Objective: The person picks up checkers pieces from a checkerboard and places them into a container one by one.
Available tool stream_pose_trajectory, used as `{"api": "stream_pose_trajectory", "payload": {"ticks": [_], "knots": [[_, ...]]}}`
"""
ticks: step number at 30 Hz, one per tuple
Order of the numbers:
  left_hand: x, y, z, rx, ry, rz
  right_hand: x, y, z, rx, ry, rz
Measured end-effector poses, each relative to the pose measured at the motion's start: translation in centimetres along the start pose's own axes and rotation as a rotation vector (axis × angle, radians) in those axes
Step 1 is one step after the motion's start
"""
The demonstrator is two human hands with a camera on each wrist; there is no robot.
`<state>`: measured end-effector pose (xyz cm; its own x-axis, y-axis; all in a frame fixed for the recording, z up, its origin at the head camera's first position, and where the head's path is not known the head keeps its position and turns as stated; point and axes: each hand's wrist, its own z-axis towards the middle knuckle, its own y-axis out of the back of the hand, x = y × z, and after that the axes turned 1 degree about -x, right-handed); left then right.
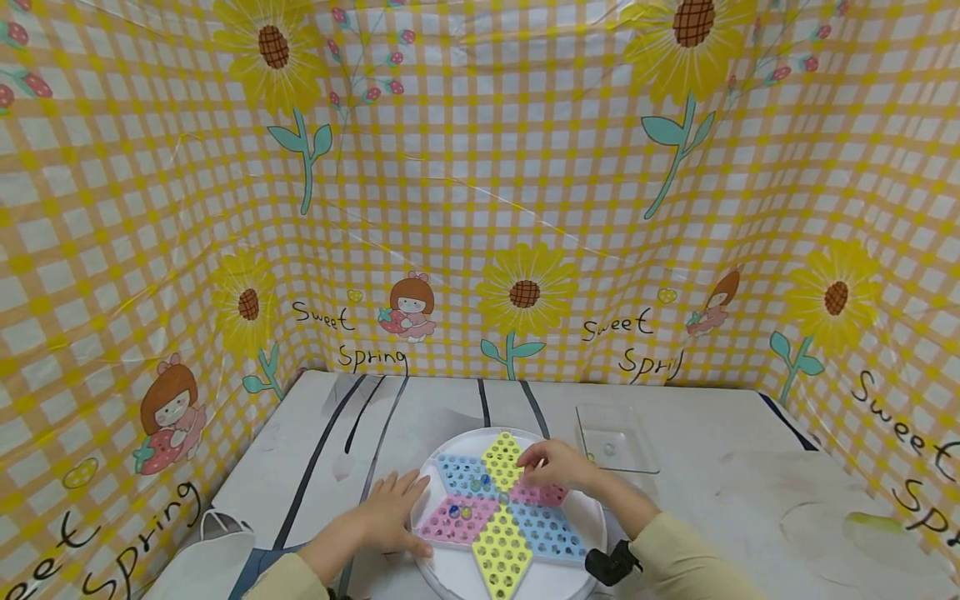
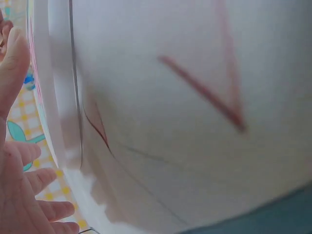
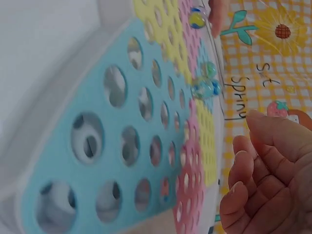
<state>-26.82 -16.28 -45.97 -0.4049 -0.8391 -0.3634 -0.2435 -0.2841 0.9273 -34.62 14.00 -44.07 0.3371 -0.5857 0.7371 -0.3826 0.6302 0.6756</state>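
A round white Chinese checkers board (image 1: 551, 575) carries a star of yellow, pink and blue perforated sections. Glass marbles (image 1: 454, 512) sit in its left pink section, more in the upper left blue section, and a clear marble (image 1: 503, 497) at the centre. Over the right pink section hovers my right hand (image 1: 558, 464), its fingers loosely bent. In the right wrist view no marble shows between thumb and fingers (image 3: 239, 195). My left hand (image 1: 393, 512) lies spread at the board's left rim, thumb toward the near side; its fingers (image 2: 56, 210) are apart and hold nothing.
A clear plastic box (image 1: 637, 462) with a few marbles stands behind the board on the right. A white object (image 1: 217, 546) lies at the table's left front edge beside dark blue cloth. Checked sunflower sheeting (image 1: 480, 208) walls the table at the back and sides.
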Motion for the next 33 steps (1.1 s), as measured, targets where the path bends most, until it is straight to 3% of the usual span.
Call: {"api": "stream_pose_trajectory", "payload": {"ticks": [10,17,25,33], "knots": [[0.3,0.4,1.0,0.059,0.032,-0.021,0.5,-2.2,0.1,0.07,-0.025,0.013],[0.3,0.2,1.1,0.043,0.028,-0.023,0.2,-3.0,0.2,0.094,-0.002,0.019],[0.1,0.1,0.9,0.045,0.01,-0.023,-0.4,-3.5,0.5,0.101,0.132,-0.054],[0.1,0.3,0.9,0.062,0.001,-0.015,-0.4,-3.5,0.5,0.086,0.143,-0.061]]}}
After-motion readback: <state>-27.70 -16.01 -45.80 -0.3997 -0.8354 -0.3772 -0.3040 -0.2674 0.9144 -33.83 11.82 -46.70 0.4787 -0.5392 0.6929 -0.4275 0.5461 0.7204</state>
